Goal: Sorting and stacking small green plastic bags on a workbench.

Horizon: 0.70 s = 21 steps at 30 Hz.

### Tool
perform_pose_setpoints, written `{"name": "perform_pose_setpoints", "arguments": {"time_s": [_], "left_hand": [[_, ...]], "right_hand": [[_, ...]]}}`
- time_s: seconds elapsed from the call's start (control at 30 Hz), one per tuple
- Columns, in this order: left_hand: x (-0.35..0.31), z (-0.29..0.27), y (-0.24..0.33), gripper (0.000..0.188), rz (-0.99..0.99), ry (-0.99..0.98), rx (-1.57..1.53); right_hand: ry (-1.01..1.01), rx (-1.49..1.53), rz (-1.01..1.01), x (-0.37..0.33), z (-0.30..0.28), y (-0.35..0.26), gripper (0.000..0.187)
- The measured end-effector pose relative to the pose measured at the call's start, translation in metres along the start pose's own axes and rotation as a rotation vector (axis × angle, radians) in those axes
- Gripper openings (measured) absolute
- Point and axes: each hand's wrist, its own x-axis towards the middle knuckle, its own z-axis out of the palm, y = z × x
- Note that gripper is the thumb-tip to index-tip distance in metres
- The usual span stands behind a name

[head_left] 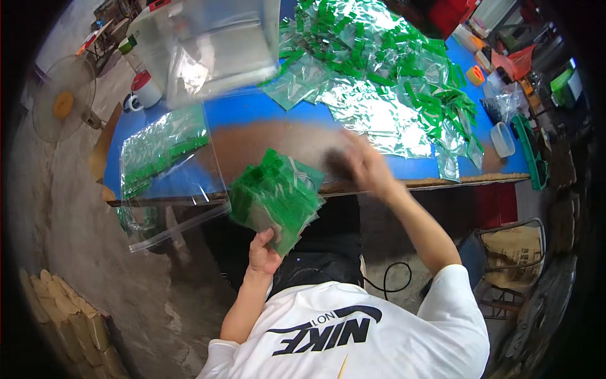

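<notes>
Packets with green strips, fanned into an uneven stack, sit in the left hand in the head view, just off the near edge of the blue surface. The left fingers are closed on the stack's lower end, with the thumb on top. The right hand hangs over the near edge, apart from the stack and so blurred that I cannot tell whether its fingers are wide, narrow or holding anything. To handle this well, the left grip should probably be firm but not crushing, since thin, shiny film is likely to slide; squaring the corners would keep single packets from slipping out, and adding only a few at a time should keep the strips lined up. The large clear bag at the left, with more green-striped packets inside, overhangs the edge, so its mouth is best kept clear of the forearm. Across the surface, a big heap of similar packets spreads at the far side, with bright silvery ones nearer the person. A worn brown patch shows in the blue. A red-and-white mug stands at the left and a small clear tub at the right. Around the room are a fan, a chair, stacked brown cardboard and a stained grey floor.
</notes>
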Motion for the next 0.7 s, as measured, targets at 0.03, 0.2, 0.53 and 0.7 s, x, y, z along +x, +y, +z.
{"name": "perform_pose_setpoints", "arguments": {"time_s": [0.03,0.2,0.53,0.7], "left_hand": [[-0.001,0.004,0.000,0.073,-0.001,-0.003,0.001],[-0.002,-0.009,0.002,0.061,0.000,-0.078,-0.058],[-0.005,0.026,0.001,0.069,0.058,-0.067,0.011],[-0.025,-0.019,0.021,0.063,0.102,-0.059,-0.024]], "right_hand": [[0.229,-0.346,-0.014,0.013,-0.013,0.026,0.047],[-0.166,-0.521,-0.016,-0.009,0.001,0.020,0.059],[0.018,-0.499,-0.339,0.140,0.046,0.035,0.065],[-0.234,-0.495,-0.445,0.091,0.071,0.008,0.057]]}}
